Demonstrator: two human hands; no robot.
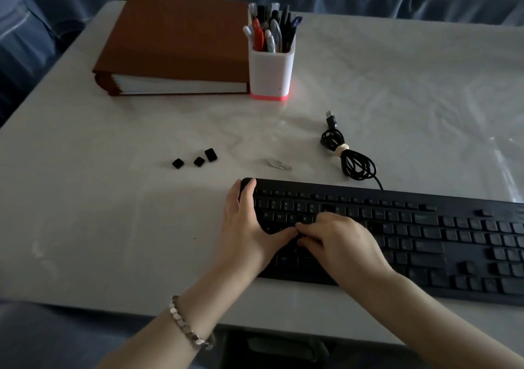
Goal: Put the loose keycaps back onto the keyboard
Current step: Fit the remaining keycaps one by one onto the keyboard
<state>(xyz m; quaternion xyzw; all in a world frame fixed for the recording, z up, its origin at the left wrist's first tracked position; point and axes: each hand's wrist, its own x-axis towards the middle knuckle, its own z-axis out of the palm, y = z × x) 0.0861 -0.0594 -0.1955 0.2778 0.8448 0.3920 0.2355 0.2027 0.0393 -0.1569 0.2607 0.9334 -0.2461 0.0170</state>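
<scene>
Head view: the keyboard (pixel 411 227) lies along the near edge of the table (pixel 113 204). Left grip (pixel 249 227) rests released over its left end. Right grip (pixel 337 241) curls onto the keys; whether it holds anything, I cannot tell. 3 loose keycaps (pixel 199 161) sit behind, leftward.

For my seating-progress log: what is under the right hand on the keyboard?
The right hand lies curled over the left letter rows of the keyboard, its fingertips meeting the thumb of the left hand. The keys beneath it, and whatever it may pinch, are covered.
</scene>
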